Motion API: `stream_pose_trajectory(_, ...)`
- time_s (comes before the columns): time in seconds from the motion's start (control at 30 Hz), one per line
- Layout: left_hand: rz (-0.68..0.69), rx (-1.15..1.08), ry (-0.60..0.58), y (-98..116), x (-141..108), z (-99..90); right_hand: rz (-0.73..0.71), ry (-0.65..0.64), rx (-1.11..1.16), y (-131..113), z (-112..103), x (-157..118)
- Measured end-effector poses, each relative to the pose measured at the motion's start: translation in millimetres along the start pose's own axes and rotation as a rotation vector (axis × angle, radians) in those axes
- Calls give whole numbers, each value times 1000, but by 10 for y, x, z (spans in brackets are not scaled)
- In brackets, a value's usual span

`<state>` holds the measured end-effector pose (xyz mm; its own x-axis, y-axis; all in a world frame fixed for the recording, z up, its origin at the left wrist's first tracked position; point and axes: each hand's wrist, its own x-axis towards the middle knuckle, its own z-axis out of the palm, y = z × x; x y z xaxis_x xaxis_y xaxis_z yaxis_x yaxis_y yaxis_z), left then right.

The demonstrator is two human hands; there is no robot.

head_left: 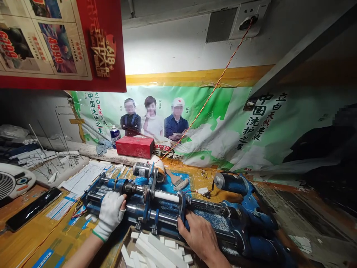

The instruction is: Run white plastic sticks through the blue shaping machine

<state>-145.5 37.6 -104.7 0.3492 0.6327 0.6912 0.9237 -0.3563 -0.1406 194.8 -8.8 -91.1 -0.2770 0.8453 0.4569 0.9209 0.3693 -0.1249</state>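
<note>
A blue bench machine with two drill chucks spans the lower centre of the frame, a white rod between its middle upright brackets. The hands are apart: the left hand, in a white glove, curls over the machine's left part; the bare right hand touches the right bracket. Whether either clamps firmly, I cannot tell. White strips lie at bottom centre. A red box sits left of centre, a black phone at lower left, a green banner across the middle
</note>
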Motion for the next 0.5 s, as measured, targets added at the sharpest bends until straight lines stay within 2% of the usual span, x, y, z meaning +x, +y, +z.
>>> stream_pose_trajectory(0.2, 35, 41, 96, -444, -96, 73, 1, 17, -4, -5, 17, 1)
stream_pose_trajectory(0.33, 15, 40, 137, -649, -158, 62, -11, 40, -15, 7, 22, -1)
stream_pose_trajectory(0.4, -10, 47, 122, -635, -199, -16, -12, 39, -18, 10, 19, 0)
stream_pose_trajectory(0.43, -66, 59, 143, -574, -206, -72, -11, 33, -19, 8, 16, 3)
stream_pose_trajectory(0.5, -233, 51, 241, -321, -146, -197, -1, 10, -21, -12, 8, 18)
